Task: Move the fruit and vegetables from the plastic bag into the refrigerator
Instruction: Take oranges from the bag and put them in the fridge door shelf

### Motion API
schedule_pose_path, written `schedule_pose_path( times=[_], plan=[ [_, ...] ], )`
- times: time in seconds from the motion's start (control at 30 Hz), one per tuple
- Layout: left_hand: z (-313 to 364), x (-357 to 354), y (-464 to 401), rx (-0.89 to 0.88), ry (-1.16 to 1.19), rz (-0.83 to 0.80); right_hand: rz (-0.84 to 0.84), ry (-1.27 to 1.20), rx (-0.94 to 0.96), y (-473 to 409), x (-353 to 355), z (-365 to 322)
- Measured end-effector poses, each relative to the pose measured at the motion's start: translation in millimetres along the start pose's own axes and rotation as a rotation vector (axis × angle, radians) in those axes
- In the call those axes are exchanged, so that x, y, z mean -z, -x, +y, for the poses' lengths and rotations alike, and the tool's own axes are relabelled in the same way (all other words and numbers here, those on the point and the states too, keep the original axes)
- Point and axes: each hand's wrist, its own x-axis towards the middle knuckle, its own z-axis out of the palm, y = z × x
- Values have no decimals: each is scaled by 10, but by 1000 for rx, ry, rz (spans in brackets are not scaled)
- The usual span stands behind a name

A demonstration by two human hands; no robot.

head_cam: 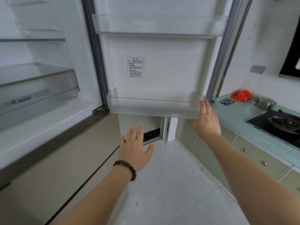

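A: Which step is this, do you think?

B: The fridge door (162, 62) is open, so I judge it is the opening step. No fruit is inside yet. The right hand (207, 118) lies flat with straight fingers against the right end of the lower door bin (152, 108). The left hand (135, 147) is spread wide in the air below the door. Both hold nothing.

A: And the bag?

B: A red plastic bag (241, 95) sits on the worktop (235, 114), near its back edge, well apart from both hands. What is in it I cannot see (it is small and a bit blurred).

A: So the next move?

B: Probably to let go of the door, turn right to the worktop and take the bag or a piece from it. The door must stay open by itself.

A: Count for me.

B: One bag, one steel pot (265, 103) just beside it, one stove (276, 122). Two door bins, the upper bin (159, 25) also empty. One drawer (37, 88) inside the fridge, one glass shelf (32, 40) above it. One bead bracelet (125, 169) on the left wrist.
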Motion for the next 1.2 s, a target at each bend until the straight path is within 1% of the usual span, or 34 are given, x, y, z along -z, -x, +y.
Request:
schedule_pose_path(
  times=[0.13,0.27,0.4,0.57,0.7,0.87,1.0,1.2],
  plan=[
    [106,-28,-58,-17,26,-7,-11,-18,-28,-37,15,-22],
    [229,-48,-118,-82,61,-12,-50,14,-52,53,59,-50],
    [345,-82,-152,-173,101,-33,-27,6,-80,400,115,-72],
    [548,-161,-119,-315,158,-71,28,-19,-207,1076,202,-65],
    [797,-289,53,-460,198,-122,53,26,-365,1703,261,67],
    [1229,-561,436,-646,231,-230,83,110,-591,2549,390,337],
    [1641,-760,874,-815,244,-306,136,187,-780,3256,622,534],
    [2267,-1006,1728,-1053,250,-465,235,287,-1091,4393,1053,729]
  ],
)
